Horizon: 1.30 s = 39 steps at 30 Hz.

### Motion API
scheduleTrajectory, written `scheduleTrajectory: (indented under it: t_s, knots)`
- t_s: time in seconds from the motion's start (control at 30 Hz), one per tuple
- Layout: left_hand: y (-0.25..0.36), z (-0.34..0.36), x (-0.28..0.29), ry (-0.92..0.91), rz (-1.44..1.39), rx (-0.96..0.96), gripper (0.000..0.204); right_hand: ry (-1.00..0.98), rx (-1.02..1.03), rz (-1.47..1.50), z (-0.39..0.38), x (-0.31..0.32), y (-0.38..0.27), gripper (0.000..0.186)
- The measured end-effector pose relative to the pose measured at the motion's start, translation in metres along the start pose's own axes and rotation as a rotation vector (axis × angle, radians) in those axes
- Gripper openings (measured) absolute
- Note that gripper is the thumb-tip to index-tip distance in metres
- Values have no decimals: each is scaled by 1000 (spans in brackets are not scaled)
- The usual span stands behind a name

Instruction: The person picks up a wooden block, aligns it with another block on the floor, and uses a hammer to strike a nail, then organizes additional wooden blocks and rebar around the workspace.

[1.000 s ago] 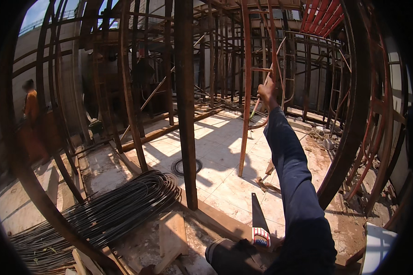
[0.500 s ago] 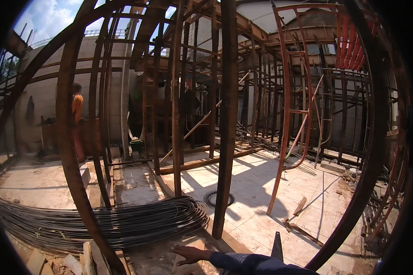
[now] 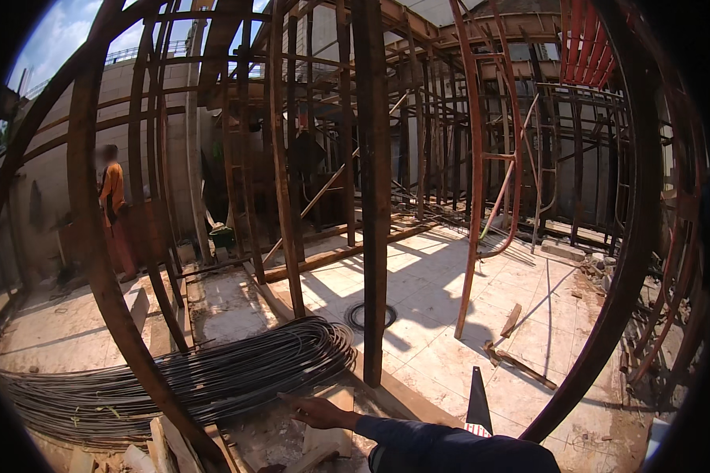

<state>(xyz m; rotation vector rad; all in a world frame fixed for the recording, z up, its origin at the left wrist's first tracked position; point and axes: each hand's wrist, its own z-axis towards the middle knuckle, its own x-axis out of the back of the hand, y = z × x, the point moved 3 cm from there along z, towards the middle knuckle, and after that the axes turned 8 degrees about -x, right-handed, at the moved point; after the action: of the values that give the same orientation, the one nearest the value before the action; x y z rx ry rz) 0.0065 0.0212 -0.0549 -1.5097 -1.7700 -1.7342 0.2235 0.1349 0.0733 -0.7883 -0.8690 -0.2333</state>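
My right hand (image 3: 321, 412), in a dark blue sleeve (image 3: 450, 448), reaches left across the lower middle. Its forefinger is stretched out toward the near edge of a large coil of dark steel rods (image 3: 260, 361); I see nothing held in it. Under and beside the hand lie pale boards (image 3: 327, 437). A small brown patch at the bottom edge may be part of my left hand (image 3: 272, 468); its fingers are not shown clearly. Just beyond my right sleeve a dark tapering blade (image 3: 477, 398), like a handsaw's, points up, its lower end hidden.
Upright timber posts (image 3: 373, 197) and a bent wooden beam (image 3: 599, 378) stand close in front. A red metal scaffold frame (image 3: 475, 158) rises at the right. A small wire coil (image 3: 369, 315) and wood scraps (image 3: 510, 321) lie on the tiled floor. A person in orange (image 3: 112, 189) stands far left.
My view has shifted, so the posts and floor sit higher and farther left. My right hand's fingers were spread and now look more gathered. More of the dark blade shows.
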Motion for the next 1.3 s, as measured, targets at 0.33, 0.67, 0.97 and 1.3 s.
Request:
scheduleTrajectory:
  t_s: [0.33, 0.67, 0.97, 1.3]
  knots:
    - [51, 6, 11, -63, -40, -11, 77, 1256, 108, 441, -48, 417, -96, 65]
    - [18, 23, -7, -35, 10, -21, 79, 947, 102, 229, -16, 493, -155, 32]
    - [10, 17, 2, -56, -32, 46, 74, 1362, 503, 208, -18, 533, -217, 44]
    - [35, 8, 13, -148, 141, -77, 79, 1351, -322, 509, -63, 603, -22, 58]
